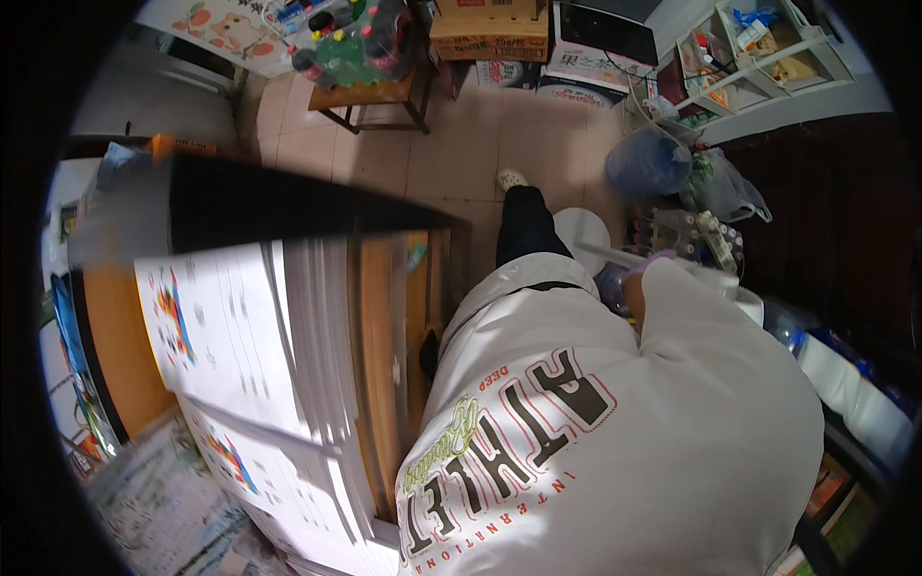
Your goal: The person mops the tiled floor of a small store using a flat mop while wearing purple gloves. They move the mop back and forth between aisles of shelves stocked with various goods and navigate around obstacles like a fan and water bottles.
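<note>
My left hand is out of view. At the end of my white right sleeve, a patch of my right hand or wrist (pixel 634 294) shows beside a lavender band (pixel 652 263). The fingers are hidden or blurred, so their grip does not show. A pale rod (pixel 612 255) passes close by, and whether I hold it is unclear. Near it are a round white surface (pixel 580 232) and a clear bluish plastic bottle (pixel 614 289). To my left, stacks of printed paper (pixel 216 317) rest beside brown wooden boards (pixel 374 317). A blurred black panel (pixel 288 205) juts over them.
Ahead, a wooden stool (pixel 367 97) bears packs of soft drink bottles (pixel 353 50). Cardboard boxes (pixel 490 39) line the back. A blue bin (pixel 647 164), a plastic bag (pixel 727 186) and a bottle crate (pixel 670 234) stand at right, below a white shelf rack (pixel 749 61).
</note>
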Demonstrator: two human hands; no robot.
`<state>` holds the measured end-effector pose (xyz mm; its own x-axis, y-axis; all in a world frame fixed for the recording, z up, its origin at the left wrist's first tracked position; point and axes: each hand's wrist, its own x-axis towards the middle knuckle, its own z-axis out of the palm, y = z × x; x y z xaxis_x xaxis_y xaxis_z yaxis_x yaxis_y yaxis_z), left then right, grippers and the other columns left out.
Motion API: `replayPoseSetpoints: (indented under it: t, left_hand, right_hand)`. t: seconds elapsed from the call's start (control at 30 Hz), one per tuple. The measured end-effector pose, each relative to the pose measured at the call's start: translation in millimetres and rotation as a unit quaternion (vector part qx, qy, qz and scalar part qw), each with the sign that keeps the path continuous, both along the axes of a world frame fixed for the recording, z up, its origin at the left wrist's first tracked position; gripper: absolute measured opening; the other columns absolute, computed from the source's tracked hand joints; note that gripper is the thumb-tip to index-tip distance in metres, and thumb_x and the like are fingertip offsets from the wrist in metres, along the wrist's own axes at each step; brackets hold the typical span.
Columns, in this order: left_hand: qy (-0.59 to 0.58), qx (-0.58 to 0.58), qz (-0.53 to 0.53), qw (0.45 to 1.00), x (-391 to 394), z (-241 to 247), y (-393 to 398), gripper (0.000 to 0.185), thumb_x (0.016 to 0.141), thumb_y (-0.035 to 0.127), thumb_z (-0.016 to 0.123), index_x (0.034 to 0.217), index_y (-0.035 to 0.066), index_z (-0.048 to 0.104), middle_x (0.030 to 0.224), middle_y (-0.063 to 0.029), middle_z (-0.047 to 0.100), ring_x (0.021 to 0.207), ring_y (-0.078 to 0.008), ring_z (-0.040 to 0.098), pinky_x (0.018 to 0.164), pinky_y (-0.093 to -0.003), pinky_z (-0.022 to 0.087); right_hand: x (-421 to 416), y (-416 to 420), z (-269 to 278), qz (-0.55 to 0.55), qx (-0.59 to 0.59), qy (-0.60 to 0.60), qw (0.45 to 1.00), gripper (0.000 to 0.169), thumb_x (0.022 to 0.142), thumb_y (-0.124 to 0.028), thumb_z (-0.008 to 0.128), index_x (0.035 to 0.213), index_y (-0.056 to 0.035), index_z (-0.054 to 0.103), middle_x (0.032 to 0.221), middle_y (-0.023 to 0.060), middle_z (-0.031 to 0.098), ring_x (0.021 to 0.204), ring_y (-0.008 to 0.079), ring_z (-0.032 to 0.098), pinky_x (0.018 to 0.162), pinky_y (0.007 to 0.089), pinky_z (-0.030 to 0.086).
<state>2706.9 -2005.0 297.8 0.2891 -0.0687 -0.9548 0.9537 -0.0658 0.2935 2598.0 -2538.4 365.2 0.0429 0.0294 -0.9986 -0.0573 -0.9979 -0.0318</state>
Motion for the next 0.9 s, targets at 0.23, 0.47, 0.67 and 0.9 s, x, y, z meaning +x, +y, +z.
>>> replayPoseSetpoints:
  t: [0.23, 0.47, 0.67, 0.9]
  left_hand:
    - [-0.003, 0.033, -0.029, 0.999, 116.2, 11.5, -76.8, 0.020, 0.086, 0.024, 0.050, 0.082, 0.005, 0.056, 0.068, -0.0022, 0.053, 0.057, -0.0136, 0.050, 0.055, -0.0279, 0.045]
    - [-0.011, 0.059, -0.003, 0.998, 200.4, 18.6, -148.0, 0.020, 0.085, 0.024, 0.050, 0.079, 0.006, 0.057, 0.068, -0.0026, 0.054, 0.057, -0.0140, 0.051, 0.054, -0.0284, 0.045]
    - [-0.024, 0.058, 0.106, 0.992, 200.4, 7.0, -165.9, 0.020, 0.084, 0.023, 0.050, 0.077, 0.007, 0.057, 0.068, -0.0030, 0.055, 0.057, -0.0143, 0.051, 0.054, -0.0288, 0.045]
    - [-0.019, 0.111, 0.345, 0.932, 38.2, -19.3, -161.6, 0.020, 0.084, 0.023, 0.051, 0.075, 0.008, 0.058, 0.069, -0.0034, 0.055, 0.057, -0.0147, 0.051, 0.054, -0.0293, 0.045]
  right_hand:
    - [15.3, -98.3, -13.0, -0.090, 0.022, 0.005, 0.996, 0.039, 0.082, -0.036, 0.051, 0.106, -0.0080, 0.065, 0.108, 0.0134, 0.064, 0.101, 0.0301, 0.060, 0.087, 0.0391, 0.046]
    - [32.5, -218.0, -19.4, -0.153, 0.035, -0.004, 0.988, 0.039, 0.085, -0.035, 0.048, 0.105, -0.0069, 0.065, 0.108, 0.0143, 0.063, 0.102, 0.0314, 0.059, 0.087, 0.0393, 0.046]
    - [207.9, -315.2, -60.6, -0.040, 0.075, -0.151, 0.985, 0.039, 0.087, -0.035, 0.045, 0.104, -0.0061, 0.065, 0.108, 0.0151, 0.063, 0.102, 0.0324, 0.059, 0.088, 0.0394, 0.045]
    - [561.5, -163.4, 39.8, 0.300, 0.078, -0.166, 0.936, 0.054, 0.086, -0.040, 0.041, 0.123, -0.0017, 0.052, 0.127, 0.0178, 0.051, 0.118, 0.0312, 0.048, 0.101, 0.0379, 0.035]
